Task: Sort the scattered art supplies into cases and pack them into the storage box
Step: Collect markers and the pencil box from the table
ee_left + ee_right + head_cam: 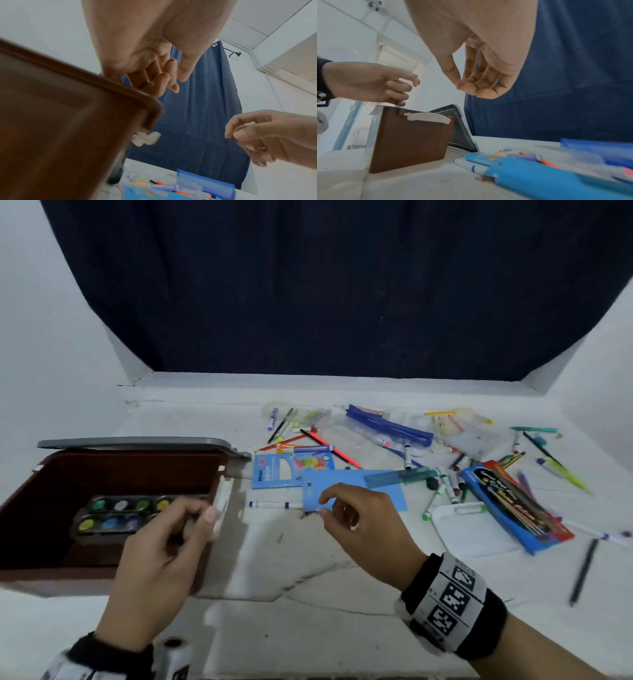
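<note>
both hands (161,549) empty above cracked white table (308,628), dark curtain (342,285) behind.

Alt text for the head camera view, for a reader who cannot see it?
Two empty hands hover over a white table: the left hand above an open brown storage box holding a watercolor palette, the right hand above a blue case amid scattered markers and pencils.

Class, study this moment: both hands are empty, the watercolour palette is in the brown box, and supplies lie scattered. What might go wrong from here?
1. The left hand hovers by the storage box rim; a knock might jolt the watercolour palette.
2. The right hand hangs over the light blue case, which overlaps a white marker; lifting the case could roll the marker away.
3. A dark pen lying apart at the right may be overlooked.
</note>
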